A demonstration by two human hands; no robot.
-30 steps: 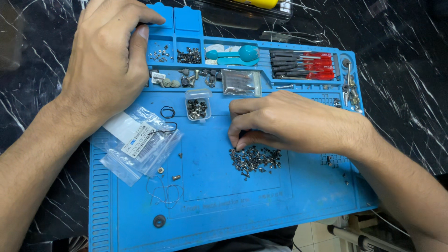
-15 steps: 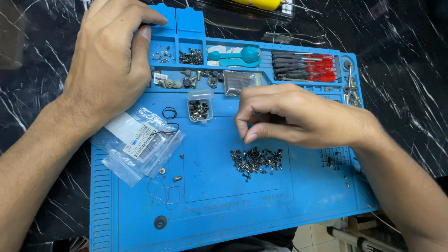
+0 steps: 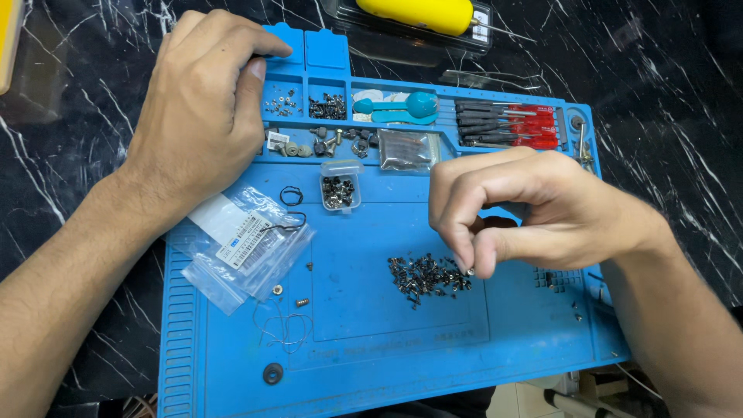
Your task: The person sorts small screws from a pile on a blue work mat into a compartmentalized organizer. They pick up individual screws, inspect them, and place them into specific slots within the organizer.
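Note:
My right hand (image 3: 534, 213) hovers over the blue work mat (image 3: 371, 340), thumb and forefinger pinched on a tiny screw just above the right edge of a pile of small dark screws (image 3: 427, 277). My left hand (image 3: 201, 108) rests curled on the mat's upper left corner, fingers bent over the tray compartments, holding nothing I can see. A small clear box of screws (image 3: 339, 190) stands between the hands.
Clear plastic bags (image 3: 240, 244) lie at the mat's left, with thin wire (image 3: 282, 329) and a black ring (image 3: 272, 373) below. Red-handled screwdrivers (image 3: 503, 126), teal tools (image 3: 402, 107) and small parts fill the top compartments. A yellow-handled tool (image 3: 418, 13) lies beyond, on black marble.
My right hand has lifted off the screw pile and moved right, now pinching one small screw. My left hand has stayed put.

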